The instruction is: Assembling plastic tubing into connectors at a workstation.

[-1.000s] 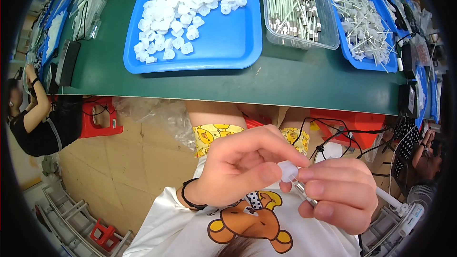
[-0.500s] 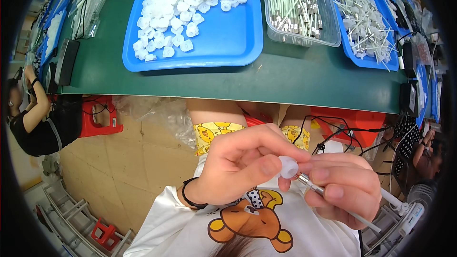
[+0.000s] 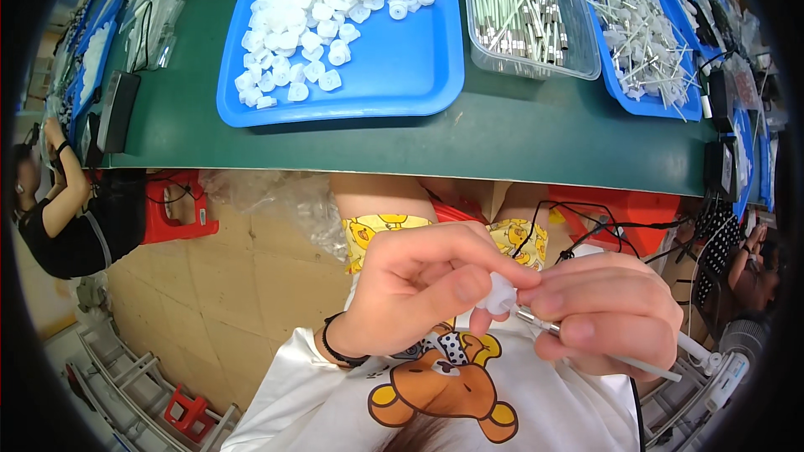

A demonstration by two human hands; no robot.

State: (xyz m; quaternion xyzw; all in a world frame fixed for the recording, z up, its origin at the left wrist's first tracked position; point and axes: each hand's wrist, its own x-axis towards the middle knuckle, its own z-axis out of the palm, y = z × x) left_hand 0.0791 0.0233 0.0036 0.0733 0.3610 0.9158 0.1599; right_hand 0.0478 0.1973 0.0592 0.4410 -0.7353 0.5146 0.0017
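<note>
My left hand [image 3: 419, 289] pinches a small translucent white plastic cap [image 3: 500, 295] between thumb and fingers, above my lap. My right hand [image 3: 611, 314] grips a thin pale rod with a metal end [image 3: 536, 321]. The rod's metal tip points at the cap's open face and sits right by it; whether it touches or enters cannot be told. The rod's pale tail [image 3: 645, 367] sticks out below my right hand. Beyond my hands, a blue tray [image 3: 402, 88] holds a heap of similar white caps.
A clear plastic box [image 3: 532, 67] holds several metal-ended rods. Right of it, another blue tray [image 3: 615, 88] carries caps with rods. All stand on the green table [image 3: 335, 146]. Black cables [image 3: 620, 226] hang at the right, over a red stool. Other people sit at both sides.
The cap and the rod's metal tip have shifted slightly left. My right hand has turned a little, its knuckles now higher and farther right. Both hands keep their hold.
</note>
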